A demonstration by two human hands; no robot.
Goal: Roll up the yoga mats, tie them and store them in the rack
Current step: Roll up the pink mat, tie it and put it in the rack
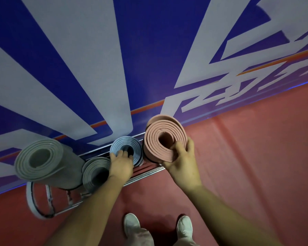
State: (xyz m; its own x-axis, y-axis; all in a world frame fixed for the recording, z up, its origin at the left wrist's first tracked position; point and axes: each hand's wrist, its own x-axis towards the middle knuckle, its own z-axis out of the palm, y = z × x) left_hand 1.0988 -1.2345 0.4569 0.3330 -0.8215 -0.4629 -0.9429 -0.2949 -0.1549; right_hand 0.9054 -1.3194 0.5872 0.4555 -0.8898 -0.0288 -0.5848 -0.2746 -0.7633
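Our left hand (120, 165) grips the blue-grey rolled foam mat (126, 144) standing in the metal rack (149, 173). Our right hand (182, 157) pinches the pink rolled foam mat (164, 132) beside it, seemingly not yet seated. Two grey rolled mats (43, 160) are stored.

A blue wall (149, 50) with broad white shapes and a thin orange stripe (274, 63) fills the view above and beyond the fingers (178, 148). Red floor (256, 157) spreads to the right of them and below. Two pale shoes (131, 226) stand on it well below the fingers, toes toward the wall, with beige trousers (142, 237) over them.
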